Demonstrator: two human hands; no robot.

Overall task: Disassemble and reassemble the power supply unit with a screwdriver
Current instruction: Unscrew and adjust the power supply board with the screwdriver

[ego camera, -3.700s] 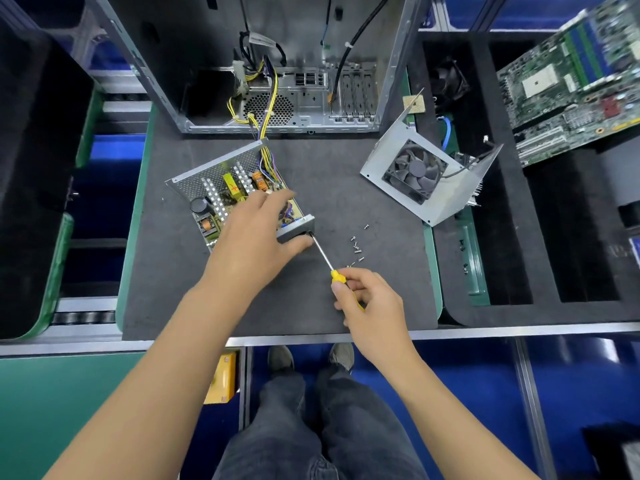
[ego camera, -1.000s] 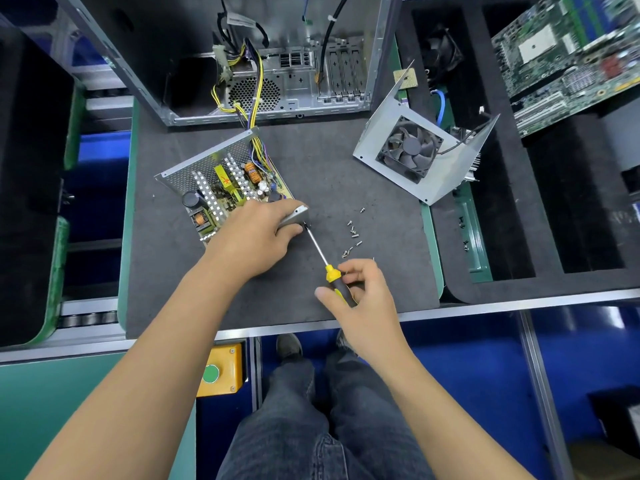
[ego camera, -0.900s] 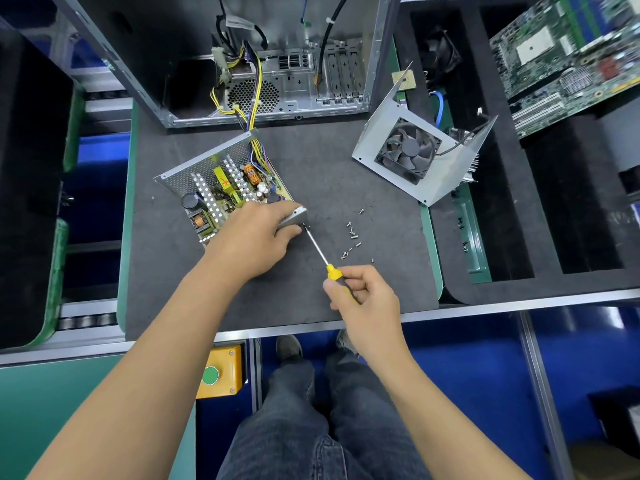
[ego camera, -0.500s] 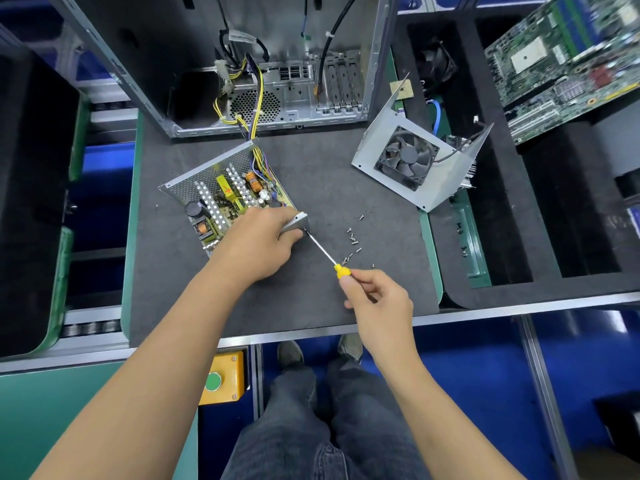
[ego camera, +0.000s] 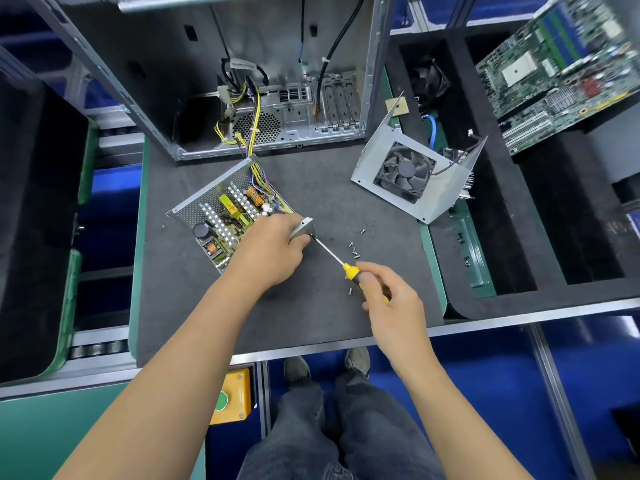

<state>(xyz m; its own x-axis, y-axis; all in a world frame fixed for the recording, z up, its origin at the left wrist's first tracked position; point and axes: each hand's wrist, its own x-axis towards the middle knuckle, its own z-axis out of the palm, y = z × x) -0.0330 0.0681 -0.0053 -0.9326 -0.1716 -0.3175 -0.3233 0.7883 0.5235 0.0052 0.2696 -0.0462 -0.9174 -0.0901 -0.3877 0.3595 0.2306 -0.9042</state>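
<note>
- Viewing from the head camera: your left hand (ego camera: 273,252) grips the near corner of the power supply unit (ego camera: 230,211) on the mat (ego camera: 311,317).
- Your right hand (ego camera: 388,299) pinches the screwdriver (ego camera: 341,266); its long axis runs up-left, tip at that corner.

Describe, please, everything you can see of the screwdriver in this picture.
The screwdriver has a thin bare-metal shaft and a yellow handle with black. It slants across the dark mat, tip at the near corner of the opened power supply unit, beside the left hand. The right hand grips its handle, covering most of it.
</note>
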